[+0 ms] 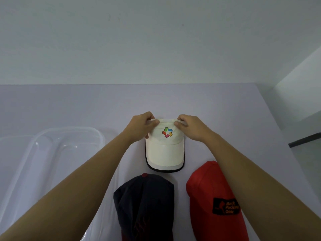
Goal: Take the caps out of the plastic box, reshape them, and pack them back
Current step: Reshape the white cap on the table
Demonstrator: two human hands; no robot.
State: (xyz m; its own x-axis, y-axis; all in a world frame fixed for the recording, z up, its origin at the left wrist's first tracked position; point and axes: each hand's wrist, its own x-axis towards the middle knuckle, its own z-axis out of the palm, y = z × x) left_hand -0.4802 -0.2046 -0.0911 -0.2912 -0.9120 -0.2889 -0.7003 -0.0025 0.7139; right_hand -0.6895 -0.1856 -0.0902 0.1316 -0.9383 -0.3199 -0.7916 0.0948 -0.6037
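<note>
Fabric at the far edge of the white cap (pixel 165 152) is pinched by the left hand (pixel 141 126) and the right hand (pixel 190 126), the cap being laid mid-table (pixel 69 105), with the navy cap (pixel 145 202) and red cap (pixel 208 188) set nearer and the plastic box (pixel 69 128) at left.

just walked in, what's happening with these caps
A person is working on the white cap on the table. The left hand and right hand each pinch the far edge of its crown, with the brim pointing toward them. A navy cap and a red cap lie nearer, outside the clear box at the left.
</note>
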